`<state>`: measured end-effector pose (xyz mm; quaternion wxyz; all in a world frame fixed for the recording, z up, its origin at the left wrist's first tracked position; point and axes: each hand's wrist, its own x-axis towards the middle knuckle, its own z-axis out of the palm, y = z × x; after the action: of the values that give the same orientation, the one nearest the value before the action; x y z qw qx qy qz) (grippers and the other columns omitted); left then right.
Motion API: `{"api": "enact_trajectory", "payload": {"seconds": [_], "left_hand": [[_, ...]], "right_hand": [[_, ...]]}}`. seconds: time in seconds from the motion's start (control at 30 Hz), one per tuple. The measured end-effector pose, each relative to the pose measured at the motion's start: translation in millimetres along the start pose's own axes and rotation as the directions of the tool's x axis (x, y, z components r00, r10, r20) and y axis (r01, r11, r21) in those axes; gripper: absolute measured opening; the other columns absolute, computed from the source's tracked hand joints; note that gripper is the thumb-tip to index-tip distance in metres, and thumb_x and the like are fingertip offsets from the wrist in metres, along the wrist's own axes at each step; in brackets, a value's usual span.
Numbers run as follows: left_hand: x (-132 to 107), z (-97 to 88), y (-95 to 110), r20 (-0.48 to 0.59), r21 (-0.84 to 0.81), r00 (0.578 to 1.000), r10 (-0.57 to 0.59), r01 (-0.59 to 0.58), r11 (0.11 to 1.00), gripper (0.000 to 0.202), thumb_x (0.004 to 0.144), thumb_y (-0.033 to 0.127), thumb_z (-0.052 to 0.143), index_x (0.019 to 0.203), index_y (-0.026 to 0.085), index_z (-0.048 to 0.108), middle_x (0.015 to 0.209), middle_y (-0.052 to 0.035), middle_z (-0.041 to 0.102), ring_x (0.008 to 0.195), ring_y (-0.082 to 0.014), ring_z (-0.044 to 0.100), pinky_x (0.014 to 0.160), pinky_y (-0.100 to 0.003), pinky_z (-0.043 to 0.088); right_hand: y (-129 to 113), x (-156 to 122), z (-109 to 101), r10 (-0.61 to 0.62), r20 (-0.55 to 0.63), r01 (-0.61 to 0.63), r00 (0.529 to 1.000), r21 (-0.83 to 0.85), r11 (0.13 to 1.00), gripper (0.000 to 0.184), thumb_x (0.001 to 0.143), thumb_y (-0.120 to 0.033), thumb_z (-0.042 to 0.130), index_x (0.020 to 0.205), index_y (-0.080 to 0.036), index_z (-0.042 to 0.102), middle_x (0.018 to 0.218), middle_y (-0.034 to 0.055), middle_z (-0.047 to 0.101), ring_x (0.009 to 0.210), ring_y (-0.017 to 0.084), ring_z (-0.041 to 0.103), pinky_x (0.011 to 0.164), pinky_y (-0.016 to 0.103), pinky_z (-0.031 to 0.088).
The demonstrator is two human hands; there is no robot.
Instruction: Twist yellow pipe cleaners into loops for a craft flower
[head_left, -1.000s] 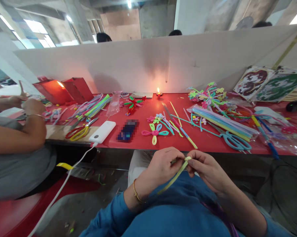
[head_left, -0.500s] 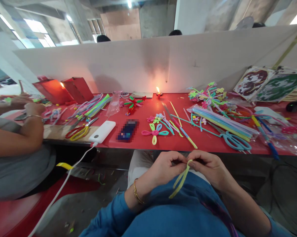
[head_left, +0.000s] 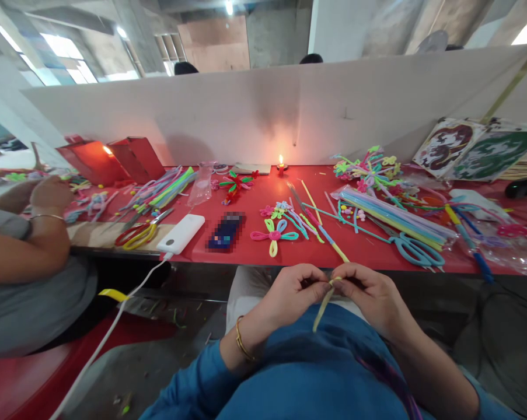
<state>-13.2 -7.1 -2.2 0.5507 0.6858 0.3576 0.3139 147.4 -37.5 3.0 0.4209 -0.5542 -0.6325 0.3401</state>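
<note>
A pale yellow pipe cleaner is pinched between my two hands, just in front of the table edge. My left hand grips it with thumb and forefinger, and my right hand does the same, the fingertips almost meeting. One end of it dangles below the fingers over my lap; the part between the fingertips is mostly hidden. Beyond my hands on the table lies a looped pipe-cleaner flower in pink, yellow and blue. Beside it are several loose pipe cleaners.
A lit candle burns at the back of the red table. Blue scissors, bagged pipe cleaners, a phone, a power bank and red-yellow scissors lie around. A co-worker's arm is at left.
My fingers have bent the yellow pipe cleaner around near the fingertips; two hanging strands have become one shorter end. The co-worker's hands at left have shifted left.
</note>
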Motion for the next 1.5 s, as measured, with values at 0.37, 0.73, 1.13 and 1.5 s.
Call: {"api": "enact_trajectory", "payload": {"seconds": [0.37,0.73,1.13,1.5], "left_hand": [[1,-7.0,7,-0.045,0.361,0.959,0.279,-0.245,0.9,0.013,0.079,0.02,0.048,0.074,0.015,0.06,0.067,-0.0002,0.056,0.063,-0.0095,0.049,0.059,-0.02,0.039],[4,1.3,3,-0.07,0.361,0.934,0.35,-0.303,0.882,0.015,0.079,0.022,0.05,0.07,0.015,0.06,0.068,-0.002,0.058,0.064,-0.0105,0.051,0.06,-0.022,0.041],[-10,-1.4,15,-0.341,0.393,0.846,0.409,-0.267,0.88,0.01,0.078,0.023,0.052,0.077,0.016,0.059,0.069,-0.0007,0.057,0.064,-0.0099,0.05,0.059,-0.021,0.041],[0,21.4,-7,-0.299,0.145,0.931,0.208,-0.171,0.975,0.023,0.078,0.025,0.052,0.098,0.018,0.061,0.095,-0.0063,0.059,0.086,-0.0162,0.053,0.075,-0.028,0.043]], "right_hand": [[6,0,8,0.192,0.105,-0.219,0.976,0.525,0.823,0.017,0.066,-0.031,0.067,0.07,-0.019,0.058,0.06,-0.0021,0.056,0.053,0.01,0.054,0.051,0.021,0.046],[15,5,7,-0.068,-0.01,0.066,0.998,0.416,0.907,0.012,0.069,-0.028,0.065,0.063,-0.02,0.059,0.076,0.0017,0.052,0.07,0.014,0.05,0.063,0.025,0.042],[11,9,4,-0.051,-0.127,0.078,0.991,0.221,0.972,0.01,0.074,-0.026,0.057,0.067,-0.02,0.053,0.07,0.0008,0.056,0.063,0.013,0.051,0.059,0.024,0.042],[8,7,10,-0.088,-0.394,0.166,0.915,0.169,0.972,0.009,0.074,-0.026,0.058,0.07,-0.02,0.053,0.069,-0.0004,0.058,0.051,0.01,0.05,0.052,0.023,0.043]]}}
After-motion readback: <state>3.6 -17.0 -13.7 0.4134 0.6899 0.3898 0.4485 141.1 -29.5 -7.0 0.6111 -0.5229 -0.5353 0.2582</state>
